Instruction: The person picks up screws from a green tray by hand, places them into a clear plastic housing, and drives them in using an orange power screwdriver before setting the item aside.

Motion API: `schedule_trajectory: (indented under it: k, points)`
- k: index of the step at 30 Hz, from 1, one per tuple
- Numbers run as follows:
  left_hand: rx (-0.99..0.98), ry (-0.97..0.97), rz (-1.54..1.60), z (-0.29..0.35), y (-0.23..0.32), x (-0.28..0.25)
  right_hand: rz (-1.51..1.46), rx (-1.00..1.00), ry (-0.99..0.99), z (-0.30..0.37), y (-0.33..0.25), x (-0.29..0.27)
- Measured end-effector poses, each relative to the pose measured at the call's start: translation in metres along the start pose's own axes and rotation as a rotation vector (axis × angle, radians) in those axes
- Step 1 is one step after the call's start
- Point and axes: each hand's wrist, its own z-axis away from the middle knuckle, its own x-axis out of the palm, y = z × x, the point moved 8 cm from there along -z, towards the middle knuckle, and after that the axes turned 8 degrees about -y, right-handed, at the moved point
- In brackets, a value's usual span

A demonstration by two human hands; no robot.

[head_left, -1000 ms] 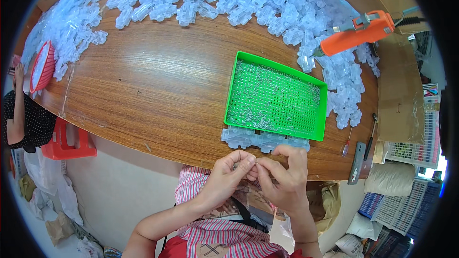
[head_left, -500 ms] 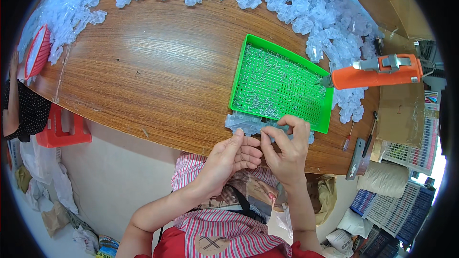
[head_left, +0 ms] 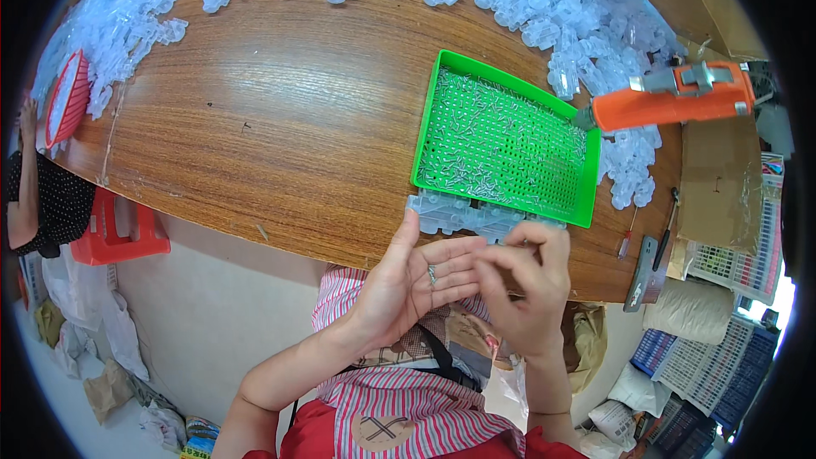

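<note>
My left hand [head_left: 425, 279] lies palm up in front of the table edge, fingers stretched out, with a few small silver screws [head_left: 432, 274] resting on it. Just to its right is my right hand [head_left: 529, 285], its fingers bent and smeared by motion, so I cannot make out whether anything is between the fingertips. Beyond both hands, a green perforated tray [head_left: 422, 132] holds many loose screws. Clear plastic parts [head_left: 450, 214] lie in a row along the tray's near side, partly hidden by my right hand.
An orange electric screwdriver [head_left: 671, 109] hangs over the tray's right side. Clear plastic parts [head_left: 544, 0] are heaped along the far edge. A small screwdriver [head_left: 627, 236] lies at right. At left are a red basket [head_left: 70, 100], another person's arm [head_left: 27, 178] and a red stool [head_left: 119, 234].
My left hand has opened flatter, showing the screws on its palm. My right hand has moved slightly right and down. The whole view has shifted a little.
</note>
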Motion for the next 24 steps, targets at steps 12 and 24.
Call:
schedule_trajectory:
  k: [12, 24]
  points:
    - [0.071, -0.109, -0.153, -0.001, 0.001, 0.02, 0.058, -0.104, -0.029, 0.007, -0.014, 0.017]
    - [0.047, -0.055, -0.132, -0.004, -0.006, 0.018, 0.019, -0.099, -0.066, 0.006, -0.006, 0.021]
